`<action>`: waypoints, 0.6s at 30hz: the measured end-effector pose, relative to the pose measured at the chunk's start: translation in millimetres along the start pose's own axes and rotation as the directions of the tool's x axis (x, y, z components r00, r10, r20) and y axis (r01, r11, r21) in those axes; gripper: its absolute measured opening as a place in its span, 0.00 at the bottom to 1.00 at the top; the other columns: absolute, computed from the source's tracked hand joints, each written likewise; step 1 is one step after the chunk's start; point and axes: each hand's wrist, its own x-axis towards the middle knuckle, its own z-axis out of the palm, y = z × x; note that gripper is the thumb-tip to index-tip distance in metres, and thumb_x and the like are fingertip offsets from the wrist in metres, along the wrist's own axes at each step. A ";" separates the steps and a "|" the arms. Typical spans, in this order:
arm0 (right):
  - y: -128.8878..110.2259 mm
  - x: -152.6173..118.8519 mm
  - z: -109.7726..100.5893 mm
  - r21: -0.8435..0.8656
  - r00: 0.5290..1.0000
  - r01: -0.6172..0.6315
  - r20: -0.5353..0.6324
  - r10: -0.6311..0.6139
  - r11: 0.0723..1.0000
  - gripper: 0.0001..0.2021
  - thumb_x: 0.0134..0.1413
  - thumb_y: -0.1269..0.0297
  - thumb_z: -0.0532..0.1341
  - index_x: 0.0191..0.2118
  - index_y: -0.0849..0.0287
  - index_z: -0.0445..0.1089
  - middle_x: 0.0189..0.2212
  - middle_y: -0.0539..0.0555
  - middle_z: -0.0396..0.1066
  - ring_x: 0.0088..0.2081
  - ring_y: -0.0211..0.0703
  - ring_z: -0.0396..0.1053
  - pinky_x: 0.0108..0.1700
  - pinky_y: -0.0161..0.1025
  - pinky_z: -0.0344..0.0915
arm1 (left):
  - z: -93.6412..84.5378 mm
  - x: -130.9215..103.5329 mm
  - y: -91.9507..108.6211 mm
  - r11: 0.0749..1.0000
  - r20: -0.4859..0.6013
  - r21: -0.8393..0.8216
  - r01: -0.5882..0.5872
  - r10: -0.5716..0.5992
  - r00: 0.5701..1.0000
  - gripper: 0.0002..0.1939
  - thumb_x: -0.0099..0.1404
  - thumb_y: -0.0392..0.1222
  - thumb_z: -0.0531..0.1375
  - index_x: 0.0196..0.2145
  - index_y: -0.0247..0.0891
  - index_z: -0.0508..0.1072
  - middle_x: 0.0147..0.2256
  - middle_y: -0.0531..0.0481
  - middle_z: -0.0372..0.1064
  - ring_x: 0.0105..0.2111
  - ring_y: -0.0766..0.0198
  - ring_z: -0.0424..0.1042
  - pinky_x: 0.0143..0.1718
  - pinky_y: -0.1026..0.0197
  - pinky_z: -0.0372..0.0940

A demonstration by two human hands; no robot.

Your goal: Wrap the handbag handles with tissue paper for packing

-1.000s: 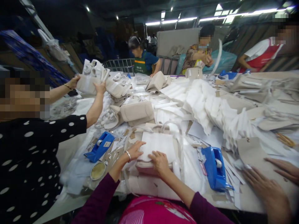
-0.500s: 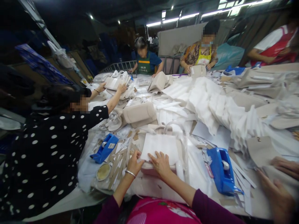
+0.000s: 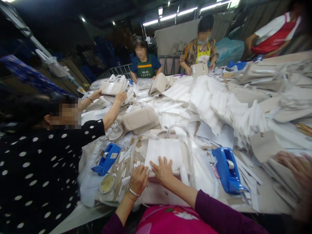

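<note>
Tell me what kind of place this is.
Probably a bag factory or packing workshop: several beige bags lie among heaped white wrapping sheets, with blue tape dispensers nearby and aproned workers around the table.

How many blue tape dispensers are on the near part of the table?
2. The left dispenser lies beyond the left hand, off to its left; the right dispenser sits right of the right hand. Others could be hidden under the clutter.
</note>
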 end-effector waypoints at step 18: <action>94.8 8.3 -59.3 0.513 0.973 0.003 -0.201 0.117 0.859 0.14 0.58 0.68 0.49 0.41 0.59 0.72 0.39 0.55 0.74 0.43 0.40 0.70 0.47 0.36 0.62 | 27.0 79.9 16.4 0.939 0.572 -0.328 0.106 0.109 0.813 0.23 0.57 0.28 0.48 0.50 0.32 0.66 0.49 0.39 0.65 0.49 0.55 0.64 0.53 0.51 0.59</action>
